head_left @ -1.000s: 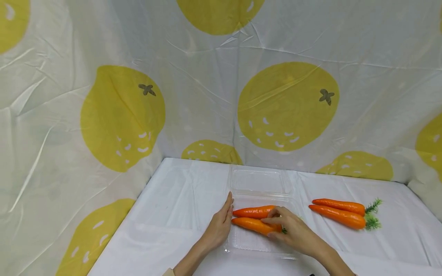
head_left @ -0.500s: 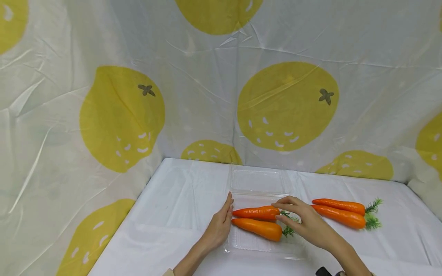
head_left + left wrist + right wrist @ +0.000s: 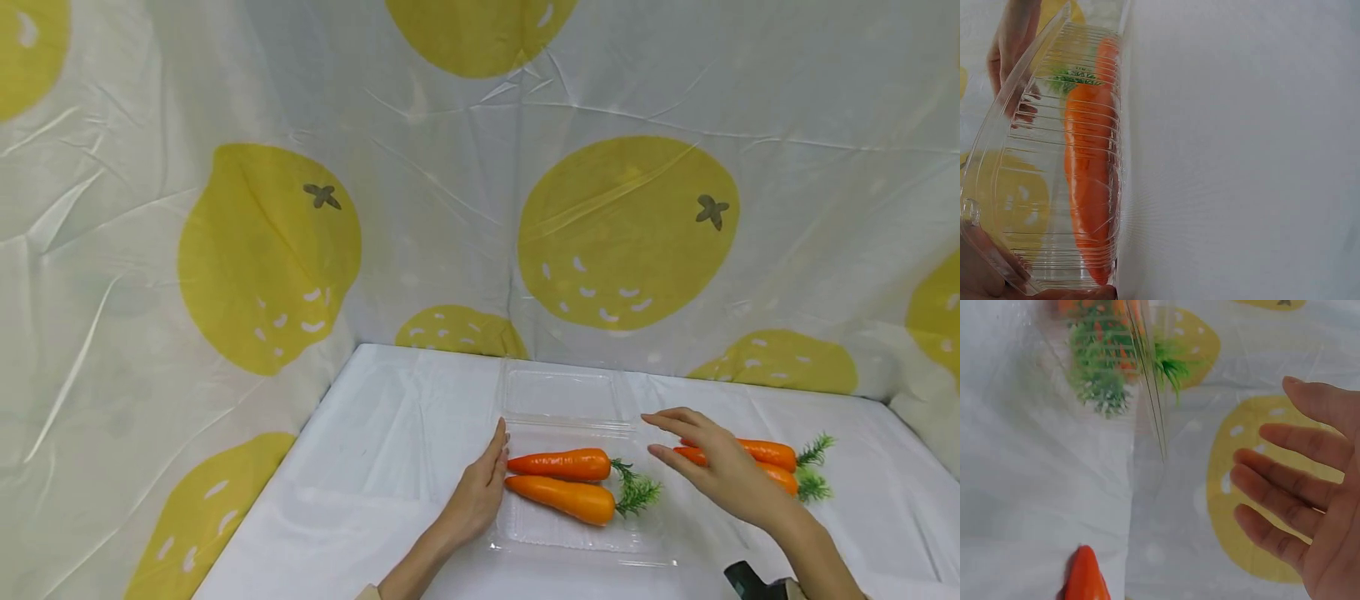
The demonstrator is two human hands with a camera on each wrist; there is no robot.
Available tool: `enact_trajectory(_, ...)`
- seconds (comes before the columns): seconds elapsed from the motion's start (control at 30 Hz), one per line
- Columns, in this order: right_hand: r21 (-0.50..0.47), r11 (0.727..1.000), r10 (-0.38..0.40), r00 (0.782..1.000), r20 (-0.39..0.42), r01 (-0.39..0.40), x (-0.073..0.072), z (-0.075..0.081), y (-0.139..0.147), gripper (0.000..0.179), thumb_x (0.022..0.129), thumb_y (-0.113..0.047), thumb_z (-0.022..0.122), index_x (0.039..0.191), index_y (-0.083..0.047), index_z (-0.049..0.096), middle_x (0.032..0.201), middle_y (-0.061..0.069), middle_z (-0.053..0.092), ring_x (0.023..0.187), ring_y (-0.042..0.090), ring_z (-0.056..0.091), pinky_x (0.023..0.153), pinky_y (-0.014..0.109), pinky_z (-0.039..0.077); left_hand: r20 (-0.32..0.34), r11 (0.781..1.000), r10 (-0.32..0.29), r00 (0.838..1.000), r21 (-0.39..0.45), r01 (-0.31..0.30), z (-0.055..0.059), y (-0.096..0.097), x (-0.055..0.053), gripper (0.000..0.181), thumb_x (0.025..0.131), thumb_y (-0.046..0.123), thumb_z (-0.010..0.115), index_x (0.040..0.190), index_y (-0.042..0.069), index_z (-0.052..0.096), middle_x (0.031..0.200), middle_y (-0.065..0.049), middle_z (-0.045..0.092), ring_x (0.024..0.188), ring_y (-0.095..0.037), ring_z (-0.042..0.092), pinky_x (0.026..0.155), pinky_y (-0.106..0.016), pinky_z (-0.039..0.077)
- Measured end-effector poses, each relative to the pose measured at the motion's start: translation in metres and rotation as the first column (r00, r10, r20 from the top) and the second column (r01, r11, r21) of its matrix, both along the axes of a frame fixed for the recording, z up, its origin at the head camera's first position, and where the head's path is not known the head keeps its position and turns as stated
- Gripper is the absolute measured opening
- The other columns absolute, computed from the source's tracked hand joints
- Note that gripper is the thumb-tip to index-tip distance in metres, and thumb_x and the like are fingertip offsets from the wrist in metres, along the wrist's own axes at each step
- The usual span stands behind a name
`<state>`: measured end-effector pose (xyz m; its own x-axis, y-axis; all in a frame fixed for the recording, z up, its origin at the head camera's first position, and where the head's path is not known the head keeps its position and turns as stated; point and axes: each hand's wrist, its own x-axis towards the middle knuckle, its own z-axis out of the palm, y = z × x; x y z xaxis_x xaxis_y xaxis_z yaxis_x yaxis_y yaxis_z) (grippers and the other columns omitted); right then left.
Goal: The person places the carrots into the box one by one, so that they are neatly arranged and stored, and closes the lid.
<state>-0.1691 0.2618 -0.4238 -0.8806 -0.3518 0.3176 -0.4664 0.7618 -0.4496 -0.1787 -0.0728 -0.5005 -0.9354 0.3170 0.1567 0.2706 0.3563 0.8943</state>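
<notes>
Along the back and left edges of the tabletop (image 3: 397, 467) hangs a big lemon-print curtain (image 3: 435, 208). Around the tabletop's middle a clear plastic container (image 3: 555, 538) sits open, its lid (image 3: 562, 396) laid out toward the back edge. It looks light and springy, apt to slide or crack if squeezed, so a flat palm at the wall should steady it best. At its left edge the left hand (image 3: 477, 493) rests straight fingers against the wall. Off the container's right edge hangs the right hand (image 3: 717, 465), fingers loose and apart, holding nothing. Inside the container lie a rear carrot (image 3: 561, 464) and a front carrot (image 3: 568, 498), side by side, tips left, leaves (image 3: 637, 493) right. Toward the tabletop's right edge, partly behind the right hand, lie two loose carrots (image 3: 772, 454). Every carrot seems firm, light and slick, best pinched around the thick end, clear of the leaves
</notes>
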Motion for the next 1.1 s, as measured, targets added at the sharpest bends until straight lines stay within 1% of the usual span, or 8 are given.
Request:
enact_trajectory(0.1, 0.013, 1.000, -0.026, 0.999, 0.041, 0.025, -0.001, 0.005, 0.015, 0.043, 0.100, -0.030, 0.071, 0.141, -0.021, 0.064, 0.135, 0.003, 0.065, 0.115, 0.029, 0.065, 0.086, 0.033, 0.062, 0.007, 1.000, 0.000, 1.000, 0.002, 0.000, 0.001, 0.000, 0.001, 0.057, 0.114, 0.020, 0.034, 0.165, 0.001, 0.016, 0.161, -0.030, 0.037, 0.145, -0.045, 0.046, 0.118, -0.060, 0.033)
enact_trajectory(0.2, 0.037, 0.998, -0.049, 0.998, 0.045, 0.047, -0.002, 0.008, 0.030, 0.044, 0.098, -0.031, 0.072, 0.141, -0.023, 0.065, 0.135, 0.002, 0.066, 0.118, 0.022, 0.063, 0.087, 0.030, 0.060, 0.017, 1.000, 0.002, 1.000, -0.003, -0.002, 0.001, 0.000, 0.001, 0.057, 0.114, 0.020, 0.034, 0.165, 0.002, 0.016, 0.162, -0.029, 0.037, 0.146, -0.045, 0.045, 0.119, -0.059, 0.033)
enact_trajectory(0.27, 0.061, 0.996, -0.064, 0.997, 0.035, 0.061, -0.003, 0.010, 0.040, 0.043, 0.097, -0.029, 0.074, 0.139, -0.022, 0.066, 0.134, 0.003, 0.067, 0.117, 0.023, 0.063, 0.088, 0.033, 0.060, 0.021, 1.000, 0.004, 1.000, -0.004, -0.004, 0.001, 0.001, 0.001, 0.057, 0.114, 0.019, 0.034, 0.165, 0.003, 0.016, 0.162, -0.029, 0.036, 0.146, -0.044, 0.045, 0.119, -0.059, 0.033)
enact_trajectory(0.37, 0.074, 0.994, -0.088, 0.994, 0.071, 0.083, -0.003, 0.011, 0.054, 0.042, 0.098, -0.028, 0.073, 0.138, -0.017, 0.067, 0.135, 0.011, 0.067, 0.119, 0.033, 0.064, 0.092, 0.052, 0.059, 0.028, 1.000, 0.005, 1.000, -0.002, -0.005, 0.001, 0.001, 0.001, 0.057, 0.115, 0.023, 0.034, 0.165, 0.002, 0.016, 0.163, -0.029, 0.036, 0.147, -0.043, 0.044, 0.120, -0.059, 0.031)
enact_trajectory(0.5, 0.099, 0.989, -0.125, 0.977, 0.172, 0.109, -0.003, 0.009, 0.068, 0.045, 0.101, -0.032, 0.069, 0.141, -0.013, 0.064, 0.137, 0.023, 0.063, 0.120, 0.050, 0.060, 0.088, 0.072, 0.053, 0.025, 1.000, 0.001, 1.000, 0.007, -0.002, 0.001, 0.001, 0.001, 0.057, 0.115, 0.022, 0.034, 0.165, 0.002, 0.016, 0.162, -0.029, 0.036, 0.147, -0.044, 0.044, 0.120, -0.059, 0.032)
enact_trajectory(0.73, 0.117, 0.982, -0.167, 0.963, 0.211, 0.145, -0.006, 0.006, 0.097, 0.048, 0.099, -0.032, 0.070, 0.141, -0.010, 0.063, 0.135, 0.024, 0.065, 0.122, 0.052, 0.056, 0.086, 0.073, 0.051, 0.029, 1.000, 0.000, 1.000, 0.002, 0.000, 0.000, 0.000, 0.000, 0.058, 0.115, 0.023, 0.033, 0.165, 0.003, 0.015, 0.163, -0.029, 0.035, 0.148, -0.043, 0.042, 0.120, -0.058, 0.032)
enact_trajectory(0.8, 0.128, 0.980, -0.178, 0.957, 0.229, 0.151, -0.007, 0.005, 0.105, 0.048, 0.100, -0.032, 0.070, 0.141, -0.007, 0.062, 0.136, 0.028, 0.063, 0.121, 0.054, 0.055, 0.084, 0.073, 0.051, 0.033, 1.000, 0.001, 0.999, 0.000, -0.001, 0.000, 0.000, 0.000, 0.058, 0.115, 0.024, 0.033, 0.166, 0.003, 0.015, 0.163, -0.028, 0.035, 0.148, -0.043, 0.042, 0.120, -0.058, 0.032)
enact_trajectory(1.1, 0.206, 0.959, -0.240, 0.941, 0.239, 0.193, -0.012, -0.001, 0.138, 0.046, 0.100, -0.029, 0.070, 0.136, 0.000, 0.065, 0.135, 0.034, 0.062, 0.116, 0.053, 0.057, 0.084, 0.066, 0.056, 0.037, 1.000, 0.001, 0.999, 0.005, -0.001, -0.002, 0.000, 0.000, 0.058, 0.115, 0.026, 0.032, 0.166, 0.004, 0.015, 0.164, -0.027, 0.034, 0.150, -0.041, 0.041, 0.121, -0.057, 0.031)
